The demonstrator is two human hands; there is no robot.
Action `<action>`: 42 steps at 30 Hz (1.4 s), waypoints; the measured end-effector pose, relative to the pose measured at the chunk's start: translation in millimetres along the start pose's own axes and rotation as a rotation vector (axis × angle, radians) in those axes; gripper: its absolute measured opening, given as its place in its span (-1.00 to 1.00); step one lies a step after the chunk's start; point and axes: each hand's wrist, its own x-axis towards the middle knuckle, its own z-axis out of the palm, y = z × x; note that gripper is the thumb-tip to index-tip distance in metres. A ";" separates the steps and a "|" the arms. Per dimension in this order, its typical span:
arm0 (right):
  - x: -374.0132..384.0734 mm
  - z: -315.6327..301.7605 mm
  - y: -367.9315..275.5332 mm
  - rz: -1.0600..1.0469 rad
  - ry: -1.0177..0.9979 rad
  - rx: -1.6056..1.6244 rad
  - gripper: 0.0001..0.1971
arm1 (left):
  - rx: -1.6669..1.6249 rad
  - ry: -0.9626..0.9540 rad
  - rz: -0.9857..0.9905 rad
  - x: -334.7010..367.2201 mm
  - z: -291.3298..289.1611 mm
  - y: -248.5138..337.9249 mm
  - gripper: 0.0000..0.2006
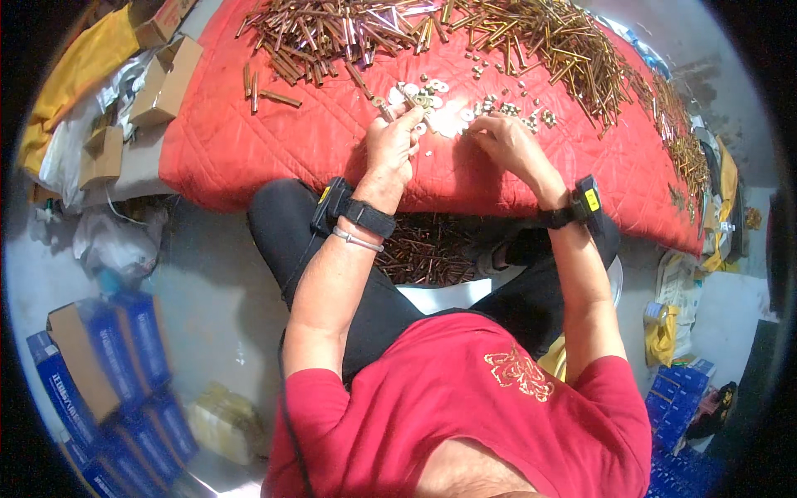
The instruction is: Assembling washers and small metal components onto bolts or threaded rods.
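Observation:
My left hand is closed around a slim metal bolt, whose end with a washer sticks out past the fingers. Pale washers lie in a small loose heap just beyond that hand. My right hand rests low over the red quilted cover, its thumb and fingertips drawn together beside the washers. Whatever is between those fingertips is too small to make out. Small metal nuts are scattered just beyond the right hand.
Copper-coloured bolts and brass-coloured bolts are piled along the cover's far side. More bolts fill a container below its near edge, between my legs. Blue boxes stack at left, others at right. Open cartons stand far left.

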 end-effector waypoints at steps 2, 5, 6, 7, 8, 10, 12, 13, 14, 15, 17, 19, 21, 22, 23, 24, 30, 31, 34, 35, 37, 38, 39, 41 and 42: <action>17.9 -6.4 -2.0 0.005 -0.116 -0.129 -0.87 | -0.018 -0.023 -0.001 -1.0 1.8 0.5 -0.91; 53.9 -14.1 2.6 -0.039 -0.319 -0.338 -0.86 | -0.038 -0.068 0.032 -0.7 6.5 -0.9 -0.92; 64.9 -12.3 -3.0 -0.111 -0.421 -0.410 -0.85 | -0.033 -0.065 0.032 -1.8 3.5 0.3 -0.92; 69.7 -23.5 -23.8 -0.022 -0.516 -0.366 -0.82 | -0.058 -0.065 0.042 -3.0 1.8 1.3 -0.92; 67.6 -19.7 -19.9 -0.020 -0.514 -0.363 -0.82 | -0.084 -0.065 0.053 -4.4 0.6 1.7 -0.91; 57.3 -11.8 -3.0 -0.098 -0.438 -0.291 -0.79 | -0.080 -0.058 0.045 -7.3 3.8 2.2 -0.92; 35.7 -7.2 -3.4 -0.046 -0.374 -0.330 -0.82 | -0.089 -0.051 0.029 -7.5 0.1 0.2 -0.92; 23.3 -3.0 0.1 -0.028 -0.233 -0.212 -0.81 | -0.091 -0.048 0.029 -8.9 2.7 1.5 -0.92; 11.2 1.8 3.1 -0.010 -0.092 -0.094 -0.81 | -0.091 -0.050 0.029 -8.7 2.9 0.1 -0.92; 3.1 -4.4 -8.8 0.060 -0.067 0.031 -0.82 | -0.096 -0.019 0.037 -7.9 0.5 -1.4 -0.93; -10.3 -3.1 -15.8 0.135 0.045 0.286 -0.82 | -0.104 -0.001 0.037 -5.0 4.4 -3.7 -0.94; -17.8 -3.0 -30.8 0.221 0.141 0.658 -0.81 | -0.096 0.020 0.005 -6.0 6.8 -1.6 -0.92; -16.3 -1.1 -43.7 0.237 0.147 0.711 -0.81 | -0.099 -0.006 -0.019 -7.1 3.6 -3.0 -0.91; -14.9 0.0 -47.0 0.246 0.151 0.761 -0.80 | -0.107 -0.031 -0.037 -7.2 2.6 -3.1 -0.88; -13.5 2.3 -46.3 0.242 0.182 0.720 -0.82 | -0.102 -0.034 -0.040 -6.5 2.3 -3.2 -0.88; -13.0 3.8 -45.9 0.243 0.184 0.723 -0.82 | -0.116 -0.045 -0.032 -7.3 2.8 -2.3 -0.91; -10.5 15.6 -43.6 0.251 0.237 0.821 -0.86 | -0.074 -0.073 -0.039 -12.9 10.5 1.9 -0.94; -9.1 23.1 -40.4 0.188 0.364 0.663 -0.86 | -0.092 -0.084 -0.028 -11.5 9.7 1.1 -0.94; 5.4 30.5 -55.3 0.179 0.633 0.577 -0.85 | 0.062 0.002 -0.087 -19.7 20.2 -1.4 -0.93; 12.8 33.3 -64.7 0.183 0.684 0.594 -0.84 | 0.124 -0.079 -0.077 -19.1 15.1 -15.1 -0.92; 20.5 45.0 -63.3 0.130 0.736 0.635 -0.79 | -0.001 -0.107 -0.177 -23.5 15.9 -21.5 -0.92; 20.2 48.6 -61.6 0.093 0.680 0.709 -0.79 | -0.026 -0.083 -0.186 -19.3 9.6 -24.0 -0.91; 19.8 43.6 -56.7 0.166 0.569 0.845 -0.79 | -0.029 -0.082 -0.190 -18.2 9.3 -22.9 -0.91; 22.0 31.2 -24.0 0.245 0.524 0.873 -0.82 | -0.052 -0.049 -0.160 -16.0 11.2 -16.4 -0.93; 26.1 18.3 -8.7 0.263 0.553 0.788 -0.83 | -0.053 -0.011 -0.156 -12.4 3.9 -14.8 -0.85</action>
